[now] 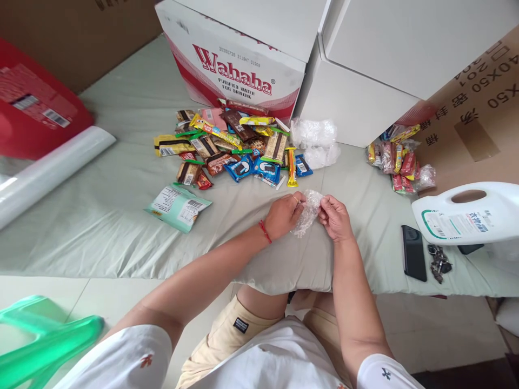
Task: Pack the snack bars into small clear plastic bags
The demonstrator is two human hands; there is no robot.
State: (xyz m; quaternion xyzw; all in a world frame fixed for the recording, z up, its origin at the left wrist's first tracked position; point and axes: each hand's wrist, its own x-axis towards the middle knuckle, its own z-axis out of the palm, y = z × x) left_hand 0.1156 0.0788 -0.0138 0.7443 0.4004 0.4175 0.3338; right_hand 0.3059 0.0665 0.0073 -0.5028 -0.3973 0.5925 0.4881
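Observation:
Between my two hands is a crumpled clear plastic bag (307,214), held over the front part of the cloth-covered surface. My left hand (285,214), with a red string at the wrist, pinches its left side. The fingers of my right hand (335,217) are closed on its right edge. Just beyond my hands lies a loose heap of wrapped snack bars (219,135), with blue cookie packets (265,170) at its near side. More crumpled clear bags (314,141) rest right of the heap. A mint-green snack pouch (178,208) lies to the left.
A Wahaha carton (235,70) and white boxes (365,86) stand behind the heap. At right are bagged snacks (399,156), a white detergent jug (466,213), a black phone (414,253) and keys (439,263). A plastic roll (57,173) and red container (40,102) are at left.

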